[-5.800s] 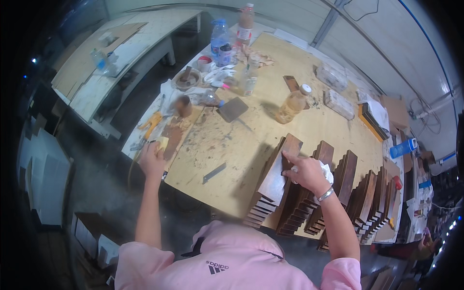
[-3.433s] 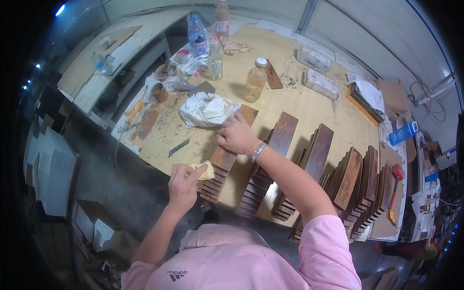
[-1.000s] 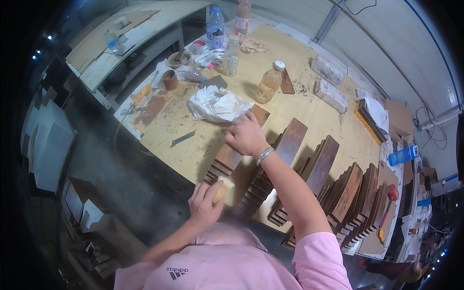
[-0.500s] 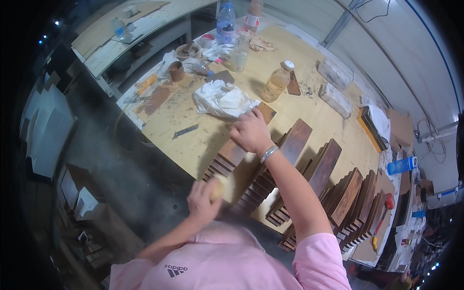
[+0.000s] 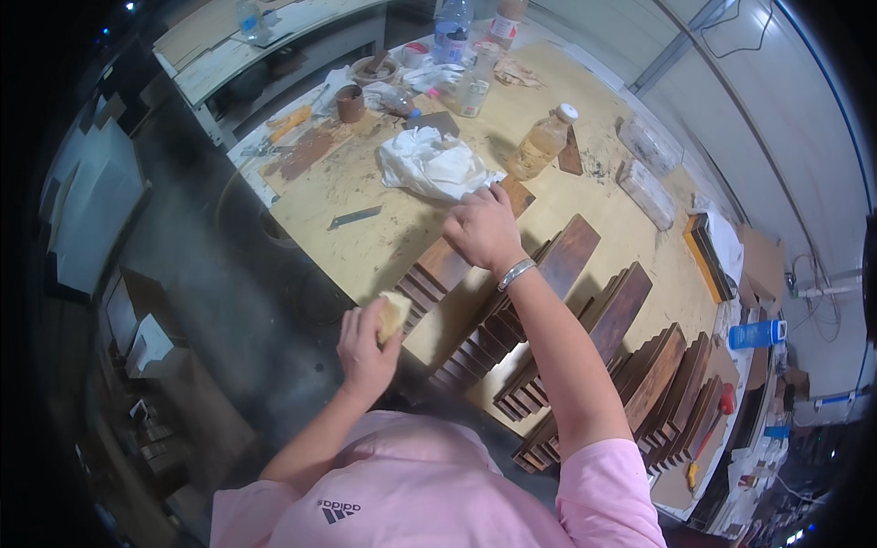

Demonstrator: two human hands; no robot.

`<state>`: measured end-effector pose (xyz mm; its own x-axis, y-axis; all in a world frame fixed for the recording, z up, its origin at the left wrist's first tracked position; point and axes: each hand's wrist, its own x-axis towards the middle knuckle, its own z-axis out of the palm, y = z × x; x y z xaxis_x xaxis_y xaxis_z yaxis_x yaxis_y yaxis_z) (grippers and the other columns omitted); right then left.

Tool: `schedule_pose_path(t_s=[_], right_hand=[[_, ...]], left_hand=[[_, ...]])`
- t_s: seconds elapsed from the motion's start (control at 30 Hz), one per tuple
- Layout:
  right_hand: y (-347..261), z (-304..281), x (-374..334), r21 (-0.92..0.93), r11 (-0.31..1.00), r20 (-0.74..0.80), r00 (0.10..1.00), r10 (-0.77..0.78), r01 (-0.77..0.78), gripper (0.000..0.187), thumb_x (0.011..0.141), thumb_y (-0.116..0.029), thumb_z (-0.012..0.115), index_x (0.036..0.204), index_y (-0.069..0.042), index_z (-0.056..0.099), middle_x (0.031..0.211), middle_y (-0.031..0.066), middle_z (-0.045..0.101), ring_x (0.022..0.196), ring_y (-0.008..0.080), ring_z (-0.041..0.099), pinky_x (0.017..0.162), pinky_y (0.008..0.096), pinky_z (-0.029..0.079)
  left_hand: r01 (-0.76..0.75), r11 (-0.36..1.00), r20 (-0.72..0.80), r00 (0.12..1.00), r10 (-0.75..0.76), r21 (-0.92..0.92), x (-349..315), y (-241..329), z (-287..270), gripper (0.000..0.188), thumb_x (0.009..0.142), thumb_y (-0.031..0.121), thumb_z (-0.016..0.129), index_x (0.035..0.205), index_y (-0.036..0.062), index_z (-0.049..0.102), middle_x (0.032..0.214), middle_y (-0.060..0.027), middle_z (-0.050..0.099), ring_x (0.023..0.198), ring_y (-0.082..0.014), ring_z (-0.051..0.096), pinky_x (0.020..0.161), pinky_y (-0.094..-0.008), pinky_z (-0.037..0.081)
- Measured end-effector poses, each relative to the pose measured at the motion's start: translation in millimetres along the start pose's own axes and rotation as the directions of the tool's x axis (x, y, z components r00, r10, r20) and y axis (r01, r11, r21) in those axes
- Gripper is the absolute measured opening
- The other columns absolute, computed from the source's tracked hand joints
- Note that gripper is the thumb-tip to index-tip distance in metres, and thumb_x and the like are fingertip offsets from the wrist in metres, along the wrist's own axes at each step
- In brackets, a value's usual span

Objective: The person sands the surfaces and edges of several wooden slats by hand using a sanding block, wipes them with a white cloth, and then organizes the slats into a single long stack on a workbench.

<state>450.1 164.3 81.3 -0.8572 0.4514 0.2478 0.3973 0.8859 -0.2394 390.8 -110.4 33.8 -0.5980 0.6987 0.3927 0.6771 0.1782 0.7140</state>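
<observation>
My left hand is closed around a pale yellow sponge, holding it against or close to the near end of a stack of brown wooden boards. On the far part of that same stack lies my right hand, its fingers curled over the boards and a metal bracelet at the wrist. A crumpled white cloth touches the area just beyond the right fingers. Further stepped stacks of dark-stained boards stand to the right, their near ends fanned out along the table edge.
A capped bottle of amber liquid, a brown cup and a metal blade-like strip are on the table. Wrapped white blocks lie toward the right, with a red-handled tool beside the last stack.
My left hand and sponge have risen slightly to the near end of the first stack. The right hand keeps its hold, while the whole view has shifted a little.
</observation>
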Motion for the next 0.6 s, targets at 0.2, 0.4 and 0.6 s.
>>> schedule_pose_path(t_s=[0.2,0.4,0.6], right_hand=[[0.9,1.1,0.7,-0.017,1.000,0.019,1.000,0.001,0.000,0.036,0.091,-0.034,0.053,0.074,-0.013,0.077,0.090,0.0104,0.070,0.102,0.0298,0.061,0.119,0.0498,0.032],[1.1,2.5,-0.4,0.014,1.000,-0.030,1.000,-0.004,0.005,0.036,0.091,-0.033,0.053,0.073,-0.012,0.076,0.091,0.0105,0.070,0.102,0.0291,0.061,0.119,0.0486,0.032],[-1.0,-3.7,2.2,0.006,1.000,0.028,0.999,0.017,-0.017,0.036,0.090,-0.034,0.053,0.073,-0.011,0.075,0.091,0.0105,0.069,0.102,0.0294,0.061,0.119,0.0487,0.033]], left_hand=[[-0.016,0.999,-0.012,1.000,0.016,-0.037,-13.9,7.7,-5.8,0.049,0.076,0.002,0.077,0.123,0.0053,0.065,0.087,-0.0117,0.055,0.082,-0.0351,0.056,0.071,-0.0460,0.047],[-0.097,0.993,0.094,0.990,0.103,-0.065,-37.2,19.0,-0.2,0.047,0.076,0.005,0.077,0.121,0.0058,0.065,0.088,-0.0119,0.055,0.083,-0.0345,0.057,0.070,-0.0467,0.049],[-0.086,0.996,0.062,0.994,0.086,0.005,-19.9,19.1,3.2,0.046,0.072,0.002,0.078,0.117,0.0074,0.068,0.087,-0.0103,0.055,0.082,-0.0321,0.057,0.070,-0.0435,0.048]])
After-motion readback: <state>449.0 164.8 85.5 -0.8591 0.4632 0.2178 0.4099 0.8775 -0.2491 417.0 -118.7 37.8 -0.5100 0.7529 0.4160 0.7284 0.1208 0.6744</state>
